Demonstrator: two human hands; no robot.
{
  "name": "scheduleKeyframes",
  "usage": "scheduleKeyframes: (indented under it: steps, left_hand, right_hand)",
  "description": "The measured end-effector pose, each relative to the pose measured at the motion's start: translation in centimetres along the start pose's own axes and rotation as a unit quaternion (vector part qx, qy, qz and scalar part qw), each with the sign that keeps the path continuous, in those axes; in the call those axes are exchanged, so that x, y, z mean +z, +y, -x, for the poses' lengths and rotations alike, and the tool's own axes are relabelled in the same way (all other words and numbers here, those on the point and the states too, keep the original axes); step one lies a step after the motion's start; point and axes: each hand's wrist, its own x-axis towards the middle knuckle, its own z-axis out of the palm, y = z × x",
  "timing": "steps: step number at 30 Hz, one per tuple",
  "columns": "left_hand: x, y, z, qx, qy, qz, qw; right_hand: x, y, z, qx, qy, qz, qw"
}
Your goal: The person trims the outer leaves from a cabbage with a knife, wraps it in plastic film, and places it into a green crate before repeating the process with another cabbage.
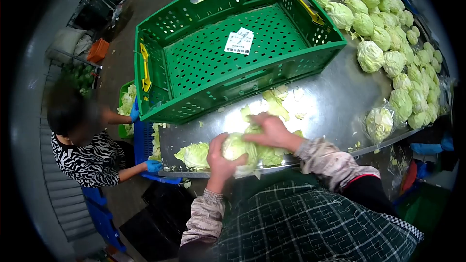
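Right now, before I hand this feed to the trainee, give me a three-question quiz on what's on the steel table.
1. True or false: the green crate is full of cabbages.
2. What does the left hand grip? A) a cabbage B) a knife C) a brush
3. Fill in: the co-worker's gloves are ____.
Key: 1 false, it holds only a paper slip; 2 A; 3 blue.
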Motion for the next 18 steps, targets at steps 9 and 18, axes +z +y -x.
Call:
scheduleKeyframes:
  steps: [9, 18]
  left_hand:
    - [-1.9, -4.7, 0.0, -0.132, -0.097, 0.131, 0.978]
    - [0.2, -4.8, 0.2, -0.353, 0.143, 0.597, 0.706]
  right_hand:
    - [0.9, 5.2, 1.5, 0.171, -0.075, -0.032, 0.982]
    - [-2.2, 5.3, 5.8, 0.132, 0.044, 0.036, 0.990]
